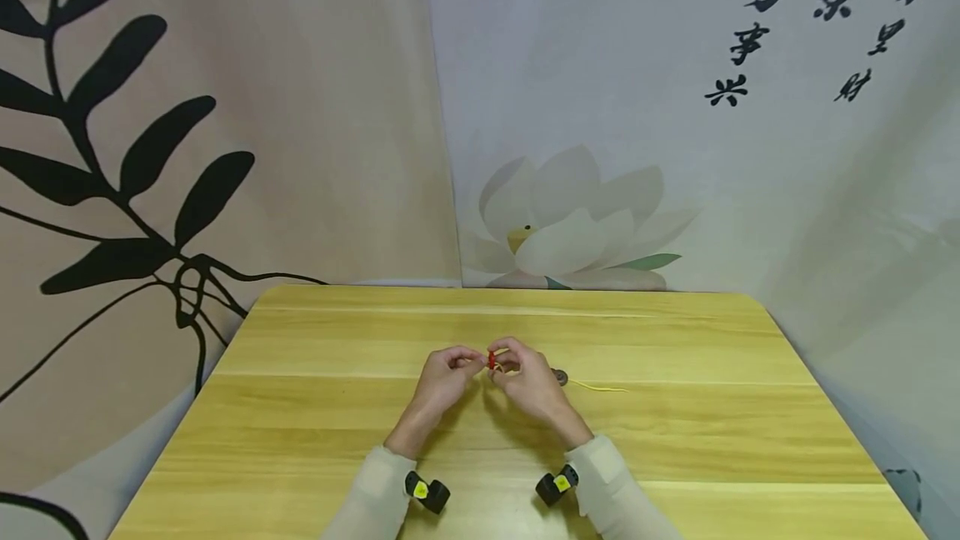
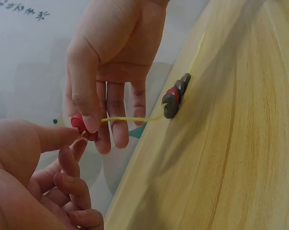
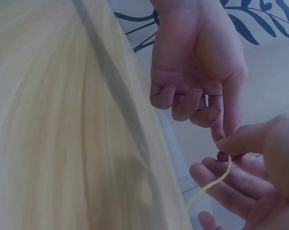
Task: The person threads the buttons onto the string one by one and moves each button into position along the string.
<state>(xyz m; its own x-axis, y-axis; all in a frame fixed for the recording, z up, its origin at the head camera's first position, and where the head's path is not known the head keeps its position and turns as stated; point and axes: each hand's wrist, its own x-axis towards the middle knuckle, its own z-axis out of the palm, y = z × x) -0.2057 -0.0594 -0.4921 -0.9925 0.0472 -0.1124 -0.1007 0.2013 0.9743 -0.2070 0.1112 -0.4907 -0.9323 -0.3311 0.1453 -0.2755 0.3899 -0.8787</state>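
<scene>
two hands meet above the middle of one yellow wooden desk [image 1: 315, 407]. the left hand [image 1: 442, 380] has its thumb and forefinger pinched together at one small red button [image 1: 491, 359], its other three fingers curled loosely into the palm, as the right wrist view shows. the right hand [image 1: 528, 382] pinches the same red button from the other side, thumb on its face and fingers behind it; in the left wrist view the red button [image 2: 80, 125] sits under the right thumb. one thin yellow thread [image 2: 132, 118] runs out of that button, held up off the desk, to a small stack of buttons [image 2: 175, 95] that rests on the desk just to the right of the right hand. in that stack i count three for certain, two dark brown ones with one red one between them; more may be hidden behind. from the stack the yellow thread goes on as one loose tail [image 1: 600, 388] lying flat on the desk toward the right. whether the thread passes through a hole of the held button is hidden by the fingertips. each forearm wears one pale sleeve [image 1: 375, 490], and each wrist carries one black camera with a yellow mark [image 1: 427, 491]. behind the desk hang two printed cloths: one beige with black leaves [image 1: 150, 140], one pale with a lotus [image 1: 570, 223].
</scene>
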